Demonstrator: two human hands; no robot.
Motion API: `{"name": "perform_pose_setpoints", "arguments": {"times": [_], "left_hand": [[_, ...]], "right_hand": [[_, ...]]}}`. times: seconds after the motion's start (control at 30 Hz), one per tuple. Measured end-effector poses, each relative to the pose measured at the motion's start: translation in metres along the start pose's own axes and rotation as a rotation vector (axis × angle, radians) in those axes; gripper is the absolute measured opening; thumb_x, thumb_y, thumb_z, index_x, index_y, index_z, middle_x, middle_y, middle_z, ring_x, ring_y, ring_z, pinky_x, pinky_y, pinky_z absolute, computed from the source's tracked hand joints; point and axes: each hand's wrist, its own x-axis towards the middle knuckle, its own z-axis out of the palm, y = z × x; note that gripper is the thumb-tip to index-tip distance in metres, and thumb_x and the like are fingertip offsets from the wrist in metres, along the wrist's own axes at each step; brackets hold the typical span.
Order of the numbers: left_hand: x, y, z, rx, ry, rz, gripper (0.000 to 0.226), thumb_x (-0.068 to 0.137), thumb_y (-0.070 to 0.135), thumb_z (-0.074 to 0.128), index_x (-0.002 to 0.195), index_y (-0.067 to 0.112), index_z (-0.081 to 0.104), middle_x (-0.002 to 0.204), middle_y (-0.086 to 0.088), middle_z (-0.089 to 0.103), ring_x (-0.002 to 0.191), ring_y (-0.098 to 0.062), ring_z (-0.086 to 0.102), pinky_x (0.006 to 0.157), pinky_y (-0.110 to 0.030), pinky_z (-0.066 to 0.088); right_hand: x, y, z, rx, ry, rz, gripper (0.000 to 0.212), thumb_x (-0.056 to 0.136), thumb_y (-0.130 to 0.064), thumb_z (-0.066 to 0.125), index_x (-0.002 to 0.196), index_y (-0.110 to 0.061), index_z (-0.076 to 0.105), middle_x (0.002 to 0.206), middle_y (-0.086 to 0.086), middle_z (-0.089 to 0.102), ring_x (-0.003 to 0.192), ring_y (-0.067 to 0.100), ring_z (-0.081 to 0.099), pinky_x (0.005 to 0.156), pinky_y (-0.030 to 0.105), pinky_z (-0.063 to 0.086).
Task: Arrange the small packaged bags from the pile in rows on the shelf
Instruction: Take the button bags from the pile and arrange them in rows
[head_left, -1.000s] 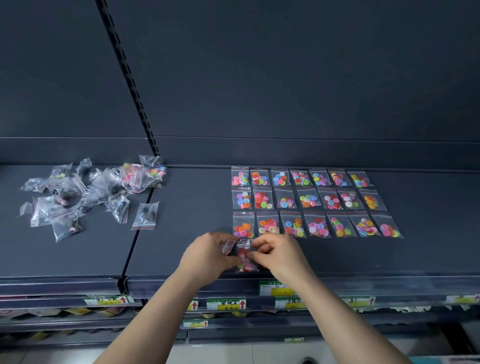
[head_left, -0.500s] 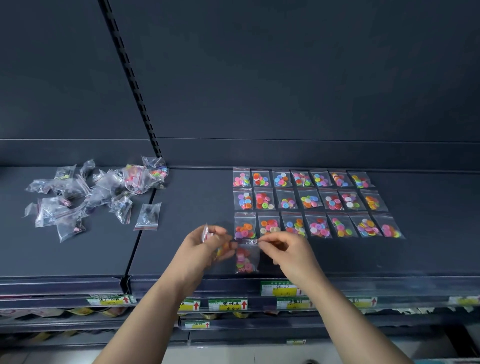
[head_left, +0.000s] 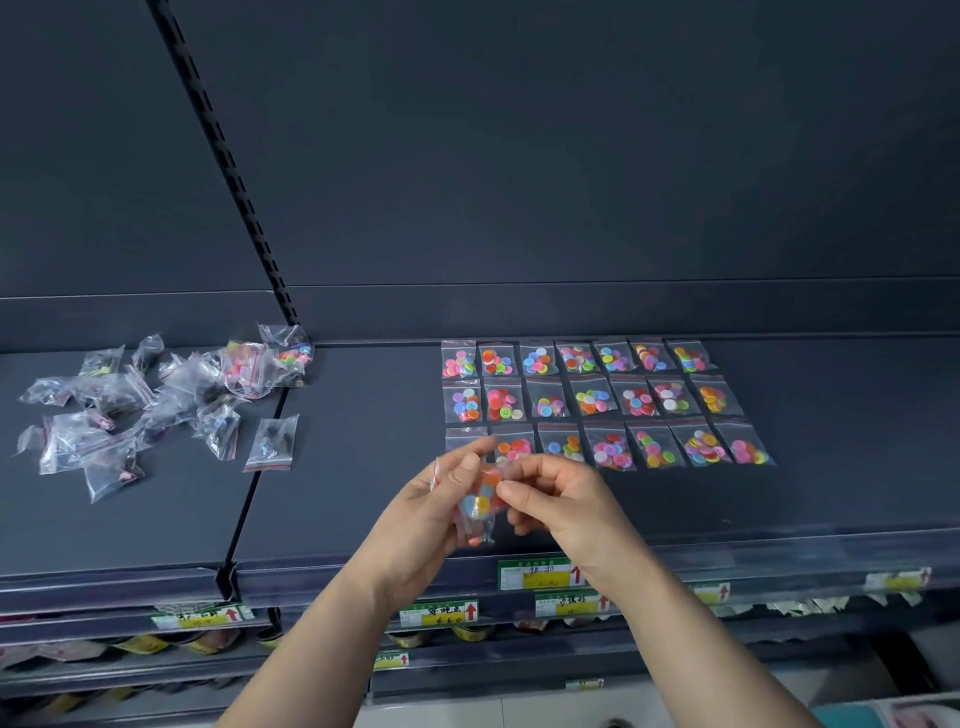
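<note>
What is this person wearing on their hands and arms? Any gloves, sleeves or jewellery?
Nothing that shows. The left hand and right hand are bare, with no gloves, rings or bracelets. Both forearms are uncovered to the picture's edge, with no sleeve or watch in view.

1. A pile of small, crumpled clear plastic zip bags (head_left: 156, 400) lies loose at the middle left of the frame, on the flat dark grey shelf (head_left: 363, 499).
2. One flat clear bag with dark contents (head_left: 271, 442) lies alone, just right of the pile.
3. Three rows of clear bags of bright buttons (head_left: 592, 402), seven to a row, lie flat right of centre; the nearest row's leftmost bag is partly hidden.
4. A blurred clear plastic bag of coloured buttons (head_left: 478, 512) is at lower centre, pinched between the left hand (head_left: 431, 514) and the right hand (head_left: 561, 504), above the shelf's front.
</note>
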Motion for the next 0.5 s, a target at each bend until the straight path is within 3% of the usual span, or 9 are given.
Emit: {"name": "perform_pose_setpoints", "arguments": {"times": [0.17, 0.3, 0.5], "left_hand": [[-0.001, -0.004, 0.004, 0.095, 0.1, 0.029, 0.021, 0.075, 0.018, 0.073, 0.094, 0.009, 0.07, 0.078, -0.008, 0.066, 0.065, -0.013, 0.056, 0.054, -0.02, 0.048], [0.001, -0.003, 0.003, 0.208, 0.15, 0.064, 0.023, 0.078, 0.022, 0.071, 0.091, 0.004, 0.071, 0.072, -0.011, 0.068, 0.059, -0.014, 0.058, 0.053, -0.022, 0.048], [0.01, -0.001, 0.004, 0.268, 0.225, 0.104, 0.014, 0.085, 0.02, 0.068, 0.082, 0.008, 0.074, 0.064, -0.009, 0.064, 0.057, -0.018, 0.053, 0.054, -0.026, 0.046]], "right_hand": [[-0.004, 0.003, -0.014, 0.091, 0.07, 0.033, 0.004, 0.085, -0.002, 0.067, 0.088, -0.003, 0.065, 0.078, 0.011, 0.069, 0.072, 0.021, 0.069, 0.07, 0.031, 0.057], [-0.005, 0.001, -0.021, 0.062, 0.015, 0.074, 0.024, 0.082, -0.01, 0.072, 0.104, -0.007, 0.061, 0.093, 0.014, 0.072, 0.082, 0.023, 0.071, 0.078, 0.035, 0.059], [-0.004, 0.004, -0.031, -0.063, 0.002, 0.077, 0.01, 0.083, -0.006, 0.071, 0.093, -0.003, 0.068, 0.09, 0.014, 0.073, 0.079, 0.017, 0.071, 0.075, 0.031, 0.059]]}}
